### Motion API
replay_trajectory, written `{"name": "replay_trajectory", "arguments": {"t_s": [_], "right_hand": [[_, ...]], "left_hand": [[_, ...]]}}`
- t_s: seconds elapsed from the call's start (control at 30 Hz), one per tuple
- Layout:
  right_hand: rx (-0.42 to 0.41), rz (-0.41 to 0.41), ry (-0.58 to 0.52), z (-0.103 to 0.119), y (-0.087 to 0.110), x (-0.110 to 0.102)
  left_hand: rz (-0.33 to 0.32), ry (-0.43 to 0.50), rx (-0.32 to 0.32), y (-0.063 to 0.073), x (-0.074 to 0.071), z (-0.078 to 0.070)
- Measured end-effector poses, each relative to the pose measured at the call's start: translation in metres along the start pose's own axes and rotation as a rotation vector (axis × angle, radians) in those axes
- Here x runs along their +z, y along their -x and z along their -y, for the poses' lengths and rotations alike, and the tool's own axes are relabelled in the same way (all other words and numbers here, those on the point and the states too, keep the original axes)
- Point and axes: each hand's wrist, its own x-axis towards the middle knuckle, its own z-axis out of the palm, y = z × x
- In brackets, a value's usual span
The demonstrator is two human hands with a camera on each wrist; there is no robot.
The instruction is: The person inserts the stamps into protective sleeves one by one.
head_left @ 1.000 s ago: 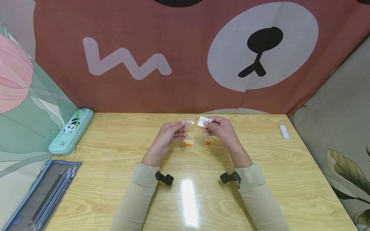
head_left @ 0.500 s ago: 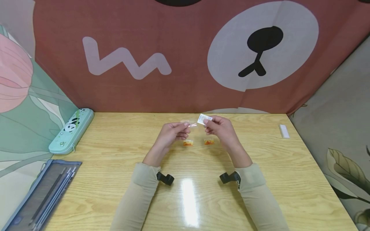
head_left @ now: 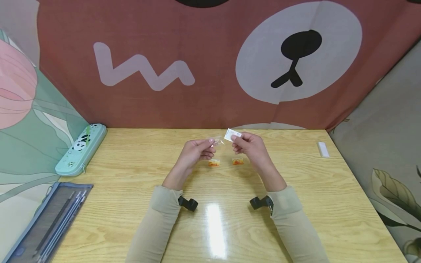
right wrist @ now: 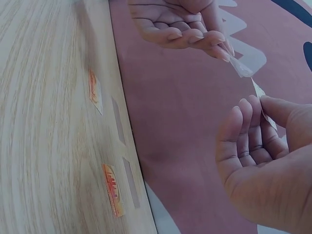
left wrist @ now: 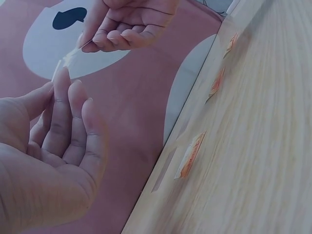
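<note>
Both hands are hovering above the far middle of the wooden desk (head_left: pixel 131 204), close together but not touching. The person's left hand (head_left: pixel 196 152) is pinching a thin clear wrapper strip (head_left: pixel 217 140) between thumb and fingertips, with the other fingers loosely curled. The right hand (head_left: pixel 250 146) is pinching a small white packet (head_left: pixel 232 134) between thumb and forefinger, holding it tilted just beside the strip; whether strip and packet are touching is not clear. Two small orange-printed sachets (head_left: pixel 214 163) are lying on the desk just under the hands, side by side and slightly apart; the second (head_left: pixel 238 161) is sitting below the right hand. Both are also showing edge-on in the right wrist view (right wrist: pixel 113 196), near the desk's far edge.

A teal panda pencil case (head_left: pixel 80 149) is leaning at the desk's left rear corner, a grey zip pouch (head_left: pixel 46 223) is lying at the front left, and a small white block (head_left: pixel 323 149) is resting near the right edge, well apart from the hands.
</note>
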Motion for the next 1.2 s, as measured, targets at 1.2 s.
{"name": "replay_trajectory", "arguments": {"t_s": [1.2], "right_hand": [[0.025,0.149,0.276,-0.0007,0.0002,-0.0068]], "left_hand": [[-0.056,-0.154,0.084,0.0012,-0.0023,-0.0005]]}}
